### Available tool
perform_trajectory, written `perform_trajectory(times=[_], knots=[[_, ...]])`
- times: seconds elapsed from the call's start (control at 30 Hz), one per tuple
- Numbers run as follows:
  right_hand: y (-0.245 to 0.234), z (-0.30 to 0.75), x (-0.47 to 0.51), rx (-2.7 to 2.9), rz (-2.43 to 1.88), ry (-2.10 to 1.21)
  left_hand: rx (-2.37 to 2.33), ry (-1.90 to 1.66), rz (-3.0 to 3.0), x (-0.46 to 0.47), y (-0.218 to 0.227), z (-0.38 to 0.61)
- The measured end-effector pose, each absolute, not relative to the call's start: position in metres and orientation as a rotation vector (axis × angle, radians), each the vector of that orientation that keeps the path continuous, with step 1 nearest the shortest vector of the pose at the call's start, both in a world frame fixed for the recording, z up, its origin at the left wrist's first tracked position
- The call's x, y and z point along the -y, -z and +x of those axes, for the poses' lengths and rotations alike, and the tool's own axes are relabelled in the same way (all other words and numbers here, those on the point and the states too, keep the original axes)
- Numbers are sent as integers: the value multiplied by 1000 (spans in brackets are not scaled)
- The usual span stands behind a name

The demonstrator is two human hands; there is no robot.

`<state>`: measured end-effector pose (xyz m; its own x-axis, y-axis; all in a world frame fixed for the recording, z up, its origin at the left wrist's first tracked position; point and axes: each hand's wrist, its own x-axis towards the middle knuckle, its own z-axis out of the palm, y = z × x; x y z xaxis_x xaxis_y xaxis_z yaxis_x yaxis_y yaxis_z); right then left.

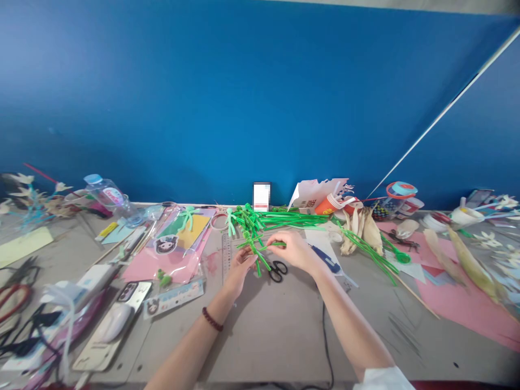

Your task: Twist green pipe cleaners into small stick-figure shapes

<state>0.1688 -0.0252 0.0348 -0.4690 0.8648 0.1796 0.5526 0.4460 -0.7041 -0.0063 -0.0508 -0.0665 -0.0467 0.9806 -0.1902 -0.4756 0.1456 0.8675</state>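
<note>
My left hand [240,266] pinches a bundle of crossed green pipe cleaners [252,244] above the middle of the table. To its right, my right hand [293,249] has its fingertips closed on one green strand that sticks out of the same bundle. Fuzzy green twisted pieces lie just behind, partly overlapping the bundle, so where it ends is hard to make out. Black-handled scissors [278,272] rest below and between the hands. Long loose green pipe cleaners [300,219] stretch out behind my right hand.
A blue glue gun [325,259] lies right of my right wrist, its cord running toward the front edge. Left are a phone [116,325], a plastic bottle [106,190] and pink paper [138,264]. Paper cups [329,204] and dried husks [370,234] stand at right, before a blue partition [244,103].
</note>
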Motion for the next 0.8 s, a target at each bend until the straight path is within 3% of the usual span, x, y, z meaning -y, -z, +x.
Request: perform_trajectory(times=[0.8], knots=[[-22,147,35,2506,-1383,-393,-1028,-1320,683,50,67,-6]])
